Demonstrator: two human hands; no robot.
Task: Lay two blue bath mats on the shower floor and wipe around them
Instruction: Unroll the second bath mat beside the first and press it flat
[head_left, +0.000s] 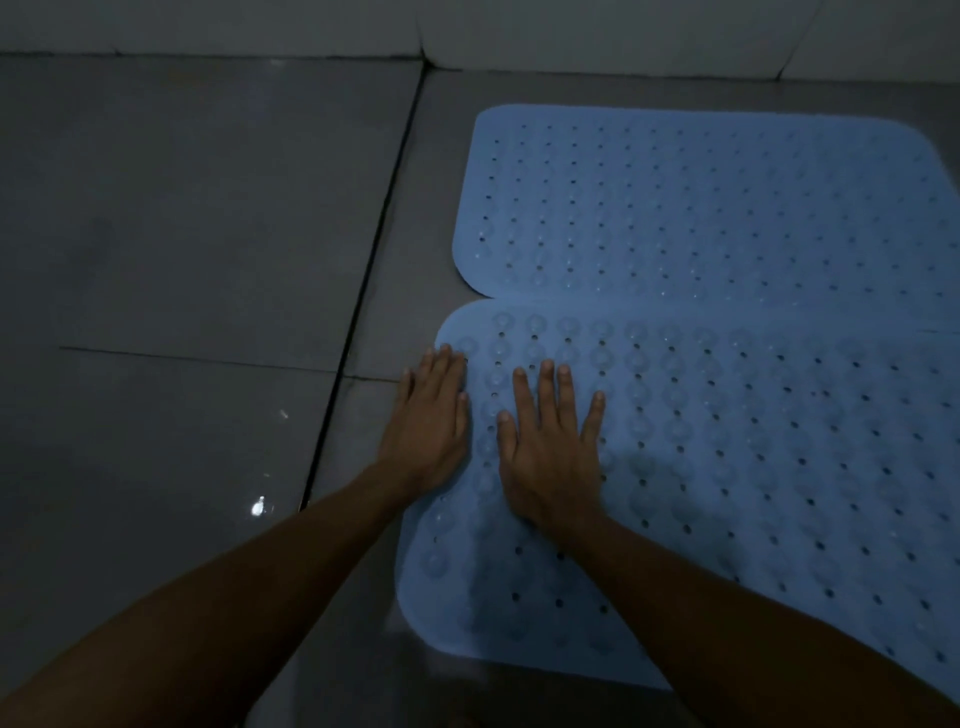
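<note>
— Looking at the floor, I see two blue mats. Why are they side by side?

— So they cover more of the shower floor (182, 234). The far mat (701, 208) lies flat near the wall (623, 31). The near mat (727, 467) lies right against it, and their long edges touch or just overlap. I cannot tell which.

— Why are both hands on the near mat?

— I think the person is pressing it down. It has round bumps that look like little suckers, and pushing may help them stick to the wet tiles so the mat does not slide.

— What is the left hand (431, 415) doing?

— It lies flat and open at the left edge of the near mat. Its fingers are close together and it grips nothing. Part of it may be over the tile.

— And the right hand (550, 452)?

— It is flat and open too, with fingers spread wide, palm down on the mat. It holds nothing.

— Is there a cloth for wiping?

— I see none. The wiping looks not yet done.
</note>
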